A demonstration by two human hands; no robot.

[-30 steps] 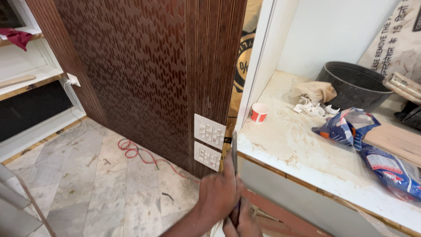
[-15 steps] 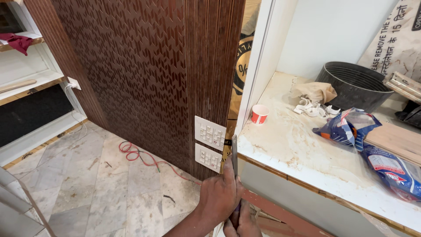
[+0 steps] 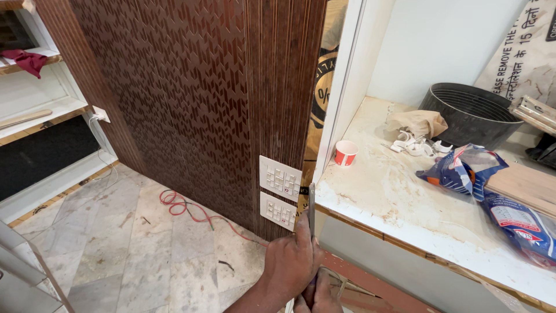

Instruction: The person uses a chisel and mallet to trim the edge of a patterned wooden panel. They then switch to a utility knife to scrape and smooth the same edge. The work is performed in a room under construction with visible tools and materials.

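A thin flat metal blade stands upright against the edge of a dark brown patterned wall panel, just right of two white switch plates set one above the other. My left hand grips the blade low down, thumb pointing up along it. My right hand is only partly visible at the bottom edge, closed around the tool's lower end right under the left hand.
A dusty white counter to the right holds a red paper cup, white pipe clips, a black tub and blue plastic bags. A red cable lies on the marble floor. White shelving stands at left.
Both hands stay on the blade at the panel edge. Only the view has shifted slightly; nothing was let go or picked up.
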